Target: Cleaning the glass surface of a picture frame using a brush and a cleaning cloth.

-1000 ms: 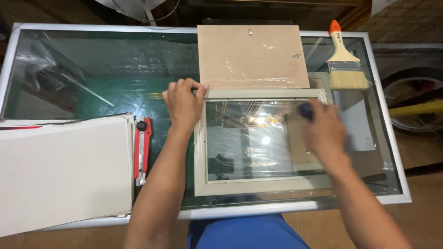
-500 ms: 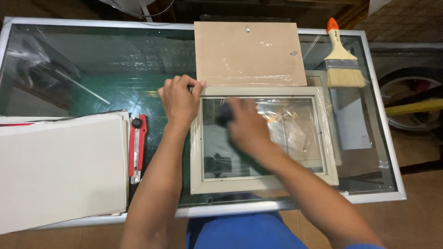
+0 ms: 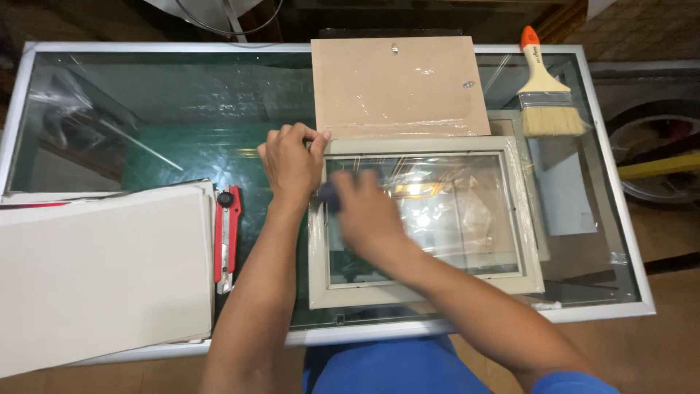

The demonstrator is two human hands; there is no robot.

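Picture frame (image 3: 426, 288), cream-coloured, lies flat on the glass-topped counter (image 3: 146, 109), near its front edge, right of centre. Glass pane (image 3: 445, 211) sits inside the frame, with glare and a crinkled clear film over part of it.

Left hand (image 3: 290, 162) rests on the frame's upper left corner, fingers curled together over the corner, pinning it down. Right hand (image 3: 368, 211) lies on the pane near its left side, motion-blurred, fingers closed on a small dark thing (image 3: 326, 194), probably a cloth or pad; too blurred to tell which.

Handling, as a judgement: the frame looks light and stiff, likely wood or plastic moulding, so it would slide easily on the smooth counter unless held. The pane is the fragile part, thin, slick, prone to smudges and cracks under point pressure. Best hold is on the moulding, at a corner or along two opposite rails, not on the glass. Press flat and evenly on the pane. Lift with both hands, kept level, so the pane does not drop out.

Around it: a brown backing board (image 3: 399, 86) lies just beyond the frame, touching or overlapping its top rail. A paintbrush (image 3: 548, 98) with an orange-tipped handle lies at far right. A red utility knife (image 3: 226, 237) lies left of the left forearm, beside a stack of white boards (image 3: 102, 273).
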